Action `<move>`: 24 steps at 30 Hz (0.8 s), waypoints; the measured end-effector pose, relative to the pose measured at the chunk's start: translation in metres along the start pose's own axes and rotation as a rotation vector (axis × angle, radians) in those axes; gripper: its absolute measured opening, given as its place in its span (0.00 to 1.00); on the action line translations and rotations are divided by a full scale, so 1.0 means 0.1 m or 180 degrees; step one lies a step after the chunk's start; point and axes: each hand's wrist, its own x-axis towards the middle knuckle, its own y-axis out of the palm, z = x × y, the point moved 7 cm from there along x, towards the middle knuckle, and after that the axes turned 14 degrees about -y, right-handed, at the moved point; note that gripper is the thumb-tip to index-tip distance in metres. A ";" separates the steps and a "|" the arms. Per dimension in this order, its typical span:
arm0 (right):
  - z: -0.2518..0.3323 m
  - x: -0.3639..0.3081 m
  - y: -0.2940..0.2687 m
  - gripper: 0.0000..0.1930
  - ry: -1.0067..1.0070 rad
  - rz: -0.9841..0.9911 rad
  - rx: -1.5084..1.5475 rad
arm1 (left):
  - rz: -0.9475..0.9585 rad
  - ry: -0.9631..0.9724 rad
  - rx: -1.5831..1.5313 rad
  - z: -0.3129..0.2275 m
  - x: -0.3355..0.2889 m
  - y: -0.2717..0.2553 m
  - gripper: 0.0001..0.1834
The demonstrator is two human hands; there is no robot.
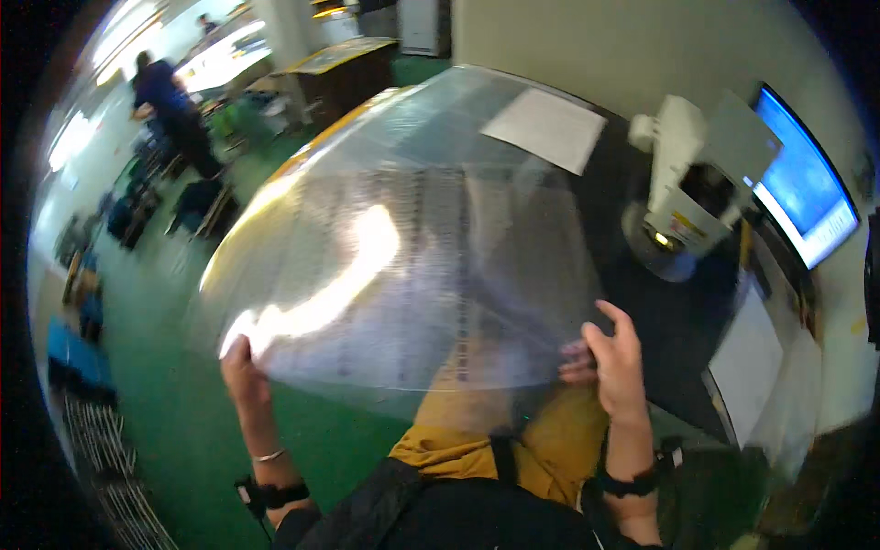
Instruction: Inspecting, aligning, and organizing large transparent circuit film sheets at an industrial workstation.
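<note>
A large clear plastic sheet [412, 275] with rows of small dark printed marks stretches out in front of me, over my lap and the table edge. Bright glare covers its left part. My left hand [246, 376] pinches its near left corner, thumb on top. At the near right corner is my right hand [616, 362], with some fingers showing through the film beneath it. The thumb and forefinger there are raised and slightly apart. Toward the far end, clear film [431, 105] lies on the table; whether it is a separate sheet I cannot tell.
On the dark table [674, 339] stands a white microscope-like device [678, 183] with a small light, beside a lit monitor [807, 174]. White paper [545, 128] lies at the back, more sheets [747, 367] at right. A person [174, 110] stands far left on the green floor [165, 330].
</note>
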 end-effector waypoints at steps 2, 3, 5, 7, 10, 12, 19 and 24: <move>-0.14 -0.10 -0.06 0.30 0.0079 0.0218 0.0217 | -0.0191 0.0039 0.0012 0.06 0.00 0.08 0.15; -0.24 -0.17 -0.15 0.35 -0.0085 0.0326 0.0315 | -0.0422 0.0184 -0.0025 0.03 -0.04 0.09 0.16; -0.07 -0.43 -0.09 0.46 0.0253 0.0203 0.0117 | -0.0428 0.0033 -0.0314 0.09 -0.14 0.20 0.18; -0.04 -0.61 0.00 0.34 -0.0086 0.0467 -0.0071 | -0.0442 -0.0061 -0.0543 0.12 -0.19 0.23 0.19; -0.11 -0.76 0.06 0.44 -0.0152 0.0183 -0.0383 | -0.0633 0.0342 -0.0441 0.19 -0.14 -0.03 0.17; -0.18 -0.74 -0.06 0.36 -0.0386 -0.0325 -0.0717 | -0.0839 0.0416 -0.0337 0.15 -0.21 -0.03 0.17; -0.29 -0.59 -0.32 0.15 -0.0117 -0.0617 -0.1371 | -0.0596 0.0314 -0.0152 0.02 -0.29 0.15 0.23; -0.01 -0.64 -0.21 0.22 -0.0712 -0.0602 -0.0667 | -0.0457 0.0119 0.0022 0.06 -0.32 0.23 0.26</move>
